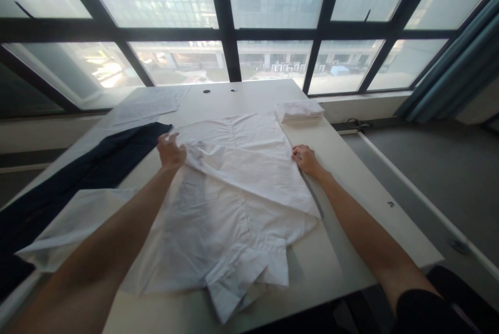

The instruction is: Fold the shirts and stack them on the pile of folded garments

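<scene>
A white shirt [253,168] lies spread over the table, collar end towards me and buttoned front placket running down its middle. Part of it is folded across in a slanting layer. My left hand [170,151] grips the shirt's left edge, fingers closed on the cloth. At the opposite edge, my right hand [306,159] has its fingers curled onto the fabric and seems to pinch it. One sleeve [78,219] spreads out to the left, partly behind my left forearm. The collar [249,271] stands up a little near the table's front.
Dark navy cloth [97,162] lies along the left side of the white table [362,209]. A folded white stack [299,110] sits at the far right edge. White sheets [148,103] lie at the back left. Windows [273,58] rise behind the table.
</scene>
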Action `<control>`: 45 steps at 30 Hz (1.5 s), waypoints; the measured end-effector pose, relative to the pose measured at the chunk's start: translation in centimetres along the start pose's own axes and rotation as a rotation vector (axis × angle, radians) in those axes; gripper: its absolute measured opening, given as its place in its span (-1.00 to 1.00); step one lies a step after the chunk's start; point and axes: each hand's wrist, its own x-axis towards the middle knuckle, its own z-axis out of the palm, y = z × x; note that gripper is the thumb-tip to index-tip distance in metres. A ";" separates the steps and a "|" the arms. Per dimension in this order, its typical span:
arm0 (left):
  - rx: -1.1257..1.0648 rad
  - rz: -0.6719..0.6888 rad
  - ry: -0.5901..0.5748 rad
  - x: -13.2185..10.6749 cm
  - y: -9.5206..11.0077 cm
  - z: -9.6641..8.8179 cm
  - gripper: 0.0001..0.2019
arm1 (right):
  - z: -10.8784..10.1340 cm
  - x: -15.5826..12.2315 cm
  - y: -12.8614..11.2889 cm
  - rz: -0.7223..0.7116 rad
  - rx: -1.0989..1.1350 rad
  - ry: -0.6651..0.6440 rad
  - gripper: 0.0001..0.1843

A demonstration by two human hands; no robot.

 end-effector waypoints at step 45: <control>0.457 0.254 -0.434 -7.0 5.6 4.5 -0.40 | 3.1 -4.5 -5.1 0.198 -0.348 -0.150 -0.27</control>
